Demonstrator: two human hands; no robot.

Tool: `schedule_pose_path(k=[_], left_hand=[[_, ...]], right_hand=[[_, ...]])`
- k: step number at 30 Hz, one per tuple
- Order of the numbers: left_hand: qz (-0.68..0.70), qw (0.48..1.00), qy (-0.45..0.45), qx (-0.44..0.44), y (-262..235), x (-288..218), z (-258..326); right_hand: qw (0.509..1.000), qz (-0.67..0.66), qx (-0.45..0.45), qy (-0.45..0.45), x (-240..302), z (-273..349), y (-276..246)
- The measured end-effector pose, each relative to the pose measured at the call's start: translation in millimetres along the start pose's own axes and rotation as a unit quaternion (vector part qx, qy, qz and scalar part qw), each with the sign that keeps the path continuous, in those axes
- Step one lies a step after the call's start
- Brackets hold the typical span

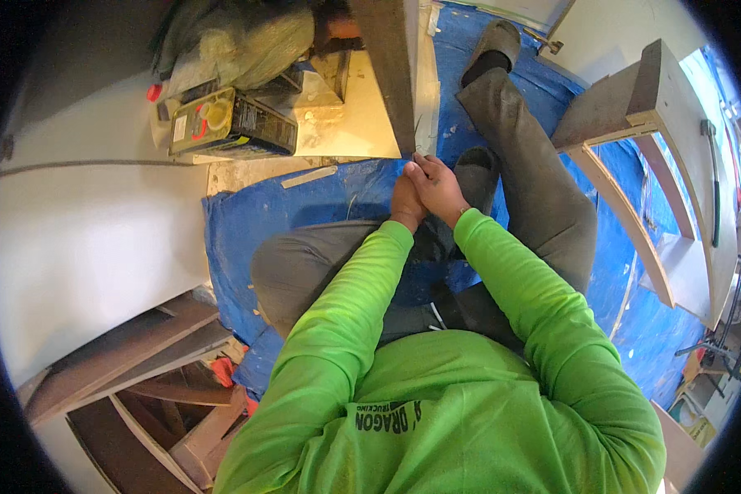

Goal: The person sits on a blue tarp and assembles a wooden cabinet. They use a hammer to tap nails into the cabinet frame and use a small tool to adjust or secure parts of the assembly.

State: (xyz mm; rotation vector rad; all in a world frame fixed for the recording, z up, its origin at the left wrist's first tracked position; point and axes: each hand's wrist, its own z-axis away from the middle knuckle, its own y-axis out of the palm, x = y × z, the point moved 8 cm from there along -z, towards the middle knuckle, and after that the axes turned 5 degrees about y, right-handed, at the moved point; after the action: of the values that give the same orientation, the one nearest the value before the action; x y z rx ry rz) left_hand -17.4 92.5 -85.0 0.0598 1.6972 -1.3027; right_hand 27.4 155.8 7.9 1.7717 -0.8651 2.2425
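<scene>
The bare left hand (404,202) and bare right hand (441,191) are held together, curled; whether anything is gripped cannot be told. Just ahead, a long dark-brown wooden board (389,62) is seen, its long axis angled away, slightly leftward. The right hand is placed marginally nearer; contact cannot be confirmed.

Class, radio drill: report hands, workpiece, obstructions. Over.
Left hand, right hand together, any hold unclear. Dark board: lower end close to hands. Nearest obstruction: foot, beside right hand.
</scene>
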Motion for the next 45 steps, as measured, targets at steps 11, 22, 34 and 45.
schedule_pose_path(k=[11, 22, 34, 45], left_hand=[[0.018, 0.999, 0.029, -0.015, -10, -31, -1], [-0.001, 0.999, 0.034, -0.001, 4, -13, -10], [0.013, 0.999, 0.042, 0.030, -12, -28, -16], [-0.029, 0.996, 0.073, -0.037, 3, -19, -4]], right_hand=[[1.000, 0.016, -0.001, -0.002, -10, 0, -8], [0.998, 0.024, -0.050, -0.008, -9, -4, -5], [0.999, 0.017, -0.052, 0.002, -10, -9, -6], [0.999, 0.027, -0.044, 0.006, 4, 5, -9]])
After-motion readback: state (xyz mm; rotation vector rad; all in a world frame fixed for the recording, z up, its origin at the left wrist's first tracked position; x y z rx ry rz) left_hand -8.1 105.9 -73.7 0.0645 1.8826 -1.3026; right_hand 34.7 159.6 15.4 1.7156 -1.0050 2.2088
